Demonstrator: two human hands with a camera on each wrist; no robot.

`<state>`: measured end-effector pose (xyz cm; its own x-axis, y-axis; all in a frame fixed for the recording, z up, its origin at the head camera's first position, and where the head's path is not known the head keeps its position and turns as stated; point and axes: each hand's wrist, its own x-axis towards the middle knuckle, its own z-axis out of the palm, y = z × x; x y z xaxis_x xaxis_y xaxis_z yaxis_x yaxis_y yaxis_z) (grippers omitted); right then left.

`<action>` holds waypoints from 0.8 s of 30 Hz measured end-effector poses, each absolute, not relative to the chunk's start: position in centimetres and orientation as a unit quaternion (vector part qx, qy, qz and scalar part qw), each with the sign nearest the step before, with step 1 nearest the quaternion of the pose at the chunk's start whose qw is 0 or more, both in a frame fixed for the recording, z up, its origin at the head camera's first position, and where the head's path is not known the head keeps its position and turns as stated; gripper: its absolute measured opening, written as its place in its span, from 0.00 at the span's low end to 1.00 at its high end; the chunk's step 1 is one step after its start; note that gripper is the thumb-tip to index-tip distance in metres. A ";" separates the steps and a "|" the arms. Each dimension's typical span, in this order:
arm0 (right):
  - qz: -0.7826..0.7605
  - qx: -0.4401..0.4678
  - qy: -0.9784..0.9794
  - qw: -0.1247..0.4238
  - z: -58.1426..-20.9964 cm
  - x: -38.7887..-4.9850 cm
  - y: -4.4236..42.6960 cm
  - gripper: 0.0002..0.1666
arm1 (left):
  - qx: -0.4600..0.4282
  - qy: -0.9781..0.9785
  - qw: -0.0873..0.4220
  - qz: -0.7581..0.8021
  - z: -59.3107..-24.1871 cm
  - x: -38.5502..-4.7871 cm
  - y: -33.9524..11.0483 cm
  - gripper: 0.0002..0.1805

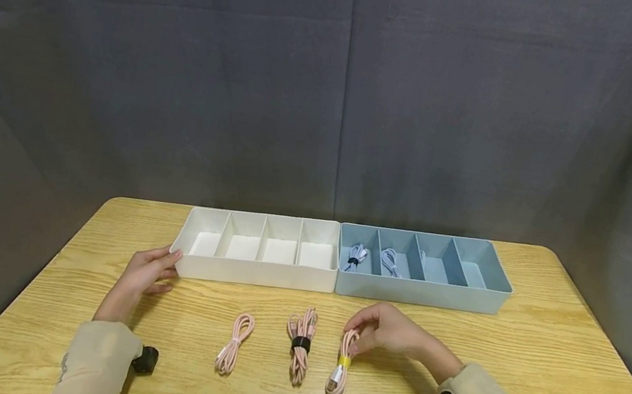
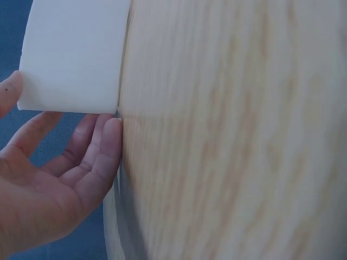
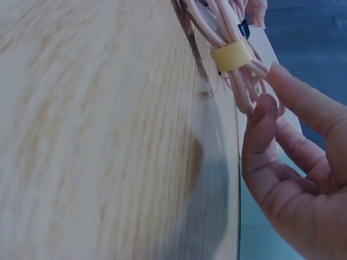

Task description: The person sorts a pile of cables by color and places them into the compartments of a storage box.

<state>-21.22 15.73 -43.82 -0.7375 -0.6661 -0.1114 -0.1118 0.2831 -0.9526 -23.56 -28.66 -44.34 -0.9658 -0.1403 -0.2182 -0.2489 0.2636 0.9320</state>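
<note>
In the head view my right hand (image 1: 388, 329) pinches the top end of a pink cable bundle with a yellow tie (image 1: 344, 362). The right wrist view shows thumb and fingertips of that hand (image 3: 301, 157) at the end of the bundle, beside its yellow tie (image 3: 232, 56). My left hand (image 1: 146, 273) is at the left end of the white divided box (image 1: 255, 275); in the left wrist view this hand (image 2: 65, 168) has its fingers at the edge of the white box (image 2: 73, 59), loosely bent, the thumb at its side.
A blue divided box (image 1: 419, 294) adjoins the white one, with blue cables (image 1: 356, 257) in its left compartments. Left of the yellow-tied bundle lie a pink bundle with a black strap (image 1: 299, 354) and a pink bundle with a pale tie (image 1: 233, 345). A dark curtain (image 1: 246, 88) stands behind.
</note>
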 end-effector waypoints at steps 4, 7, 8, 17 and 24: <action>-0.539 -0.261 0.757 0.262 -43.8 -21.3 15.8 0.15 | -0.123 0.798 0.042 0.588 -45.0 -24.1 -29.0 0.43; -0.538 -0.269 0.754 0.264 -43.8 -21.3 16.0 0.15 | -0.129 0.794 0.033 0.592 -45.7 -24.4 -29.2 0.46; -0.537 -0.272 0.754 0.262 -43.8 -21.4 16.0 0.15 | -0.133 0.793 0.036 0.594 -45.2 -24.1 -29.0 0.46; -0.551 -0.291 0.746 0.235 -43.5 -21.7 16.4 0.17 | -0.129 0.802 0.055 0.581 -42.6 -22.9 -27.8 0.36; -0.540 -0.293 0.760 0.212 -42.9 -22.1 16.3 0.17 | -0.129 0.795 0.049 0.590 -42.9 -23.0 -28.0 0.39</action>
